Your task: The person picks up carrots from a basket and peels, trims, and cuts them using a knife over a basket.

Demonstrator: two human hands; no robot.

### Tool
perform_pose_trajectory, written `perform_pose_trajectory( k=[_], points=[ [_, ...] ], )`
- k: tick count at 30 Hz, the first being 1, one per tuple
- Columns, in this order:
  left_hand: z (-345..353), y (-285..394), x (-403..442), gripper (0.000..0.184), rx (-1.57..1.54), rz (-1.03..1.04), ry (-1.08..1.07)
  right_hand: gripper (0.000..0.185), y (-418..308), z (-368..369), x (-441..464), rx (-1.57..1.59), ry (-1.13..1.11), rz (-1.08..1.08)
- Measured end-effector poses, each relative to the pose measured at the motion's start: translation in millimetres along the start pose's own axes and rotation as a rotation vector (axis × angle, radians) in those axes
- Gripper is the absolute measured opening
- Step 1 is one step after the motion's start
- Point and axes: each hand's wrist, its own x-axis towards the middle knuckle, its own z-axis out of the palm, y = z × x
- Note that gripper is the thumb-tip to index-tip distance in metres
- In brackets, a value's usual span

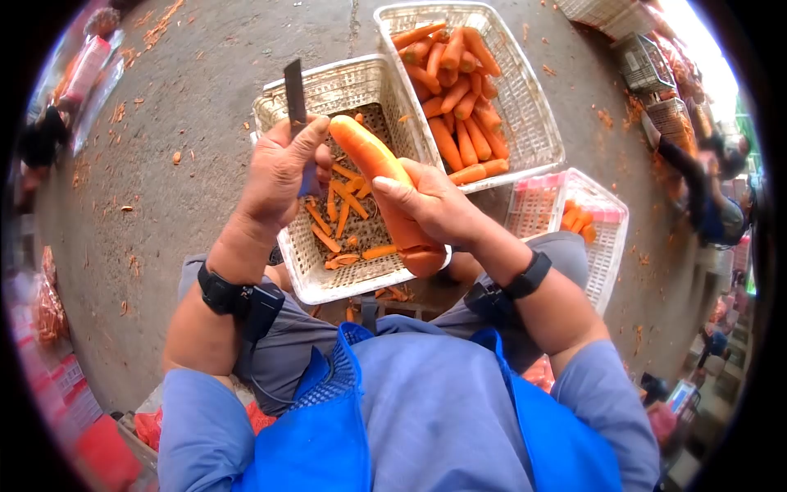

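A seated person in a blue apron holds a knife and a large carrot above a white plastic basket [357, 289] of loose carrot strips [342, 197]. The left hand [275, 168], over the basket's left side, is closed around the knife [295, 94], its dark blade pointing up and away from the body. The right hand [430, 201], over the basket's right side, grips the carrot [369, 152] firmly, its rounded tip slanting toward the left hand. Just beyond the basket and to its right, a second crate [525, 90] holds a pile of whole carrots [459, 90]; nearer the body on the basket's right, a third crate [608, 258] holds orange pieces [578, 220]. The main hazard, in my judgement, is a cut: the left thumb and fingers are right by the carrot's tip, the blade just above them, and the right thumb lies along the carrot, where a stroke running too far could catch it. Which way the sharp edge faces cannot be told. The carrot looks smooth and perhaps slick, so it could twist or slip from the right hand and drop among the strips in the basket.
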Motion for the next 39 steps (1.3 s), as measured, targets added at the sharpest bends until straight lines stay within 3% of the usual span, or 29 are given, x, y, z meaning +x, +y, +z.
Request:
perform_pose_trajectory(
  k=[2, 6, 10, 14, 20, 29, 31, 32, 35, 36, 39],
  points=[
    [-5.9, 6.2, 0.5, 0.014, 0.075, 0.055, -0.001, 0.045, -1.3, -1.0, -5.1, 0.101, -0.021, 0.007],
    [-5.9, 10.1, -6.3, 0.013, 0.545, 0.206, -0.102, 0.045, -0.8, -6.9, -17.3, 0.112, -0.005, 0.006],
    [10.9, 0.1, -19.4, 0.01, 0.587, 0.344, -0.161, 0.043, -0.8, -9.2, -24.9, 0.123, 0.026, -0.026],
    [19.6, -12.4, -16.8, 0.005, 0.879, 0.546, -0.176, 0.044, 2.3, -9.3, -27.1, 0.1, 0.048, 0.007],
    [17.2, -29.5, -5.8, 0.004, 1.288, 0.444, -0.046, 0.038, 25.1, -9.8, -22.6, -0.017, 0.098, 0.019],
    [3.5, -42.1, -3.2, 0.008, 1.427, 0.327, -0.055, 0.041, 32.6, 0.4, -18.7, 0.024, 0.081, 0.106],
    [-6.3, -52.0, -0.9, 0.011, 1.512, 0.288, -0.046, 0.041, 24.8, 1.1, -21.3, 0.051, -0.01, 0.01],
    [-19.8, -58.0, 3.3, 0.014, 1.652, 0.082, -0.136, 0.041, 18.2, 1.0, -23.0, 0.061, -0.063, -0.037],
    [-41.7, -70.1, -0.8, 0.015, 1.508, 0.024, -0.072, 0.038, -1.9, -2.3, -23.4, 0.362, -0.073, 0.036],
    [-49.5, -76.0, 4.2, 0.012, 1.48, 0.162, -0.036, 0.04, 0.7, -1.9, -17.0, 0.409, -0.002, 0.07],
    [-39.2, -81.8, 13.2, 0.014, 0.565, -0.133, -0.096, 0.041, 15.3, -5.3, 0.8, 0.691, 0.102, -0.052]
  ],
)
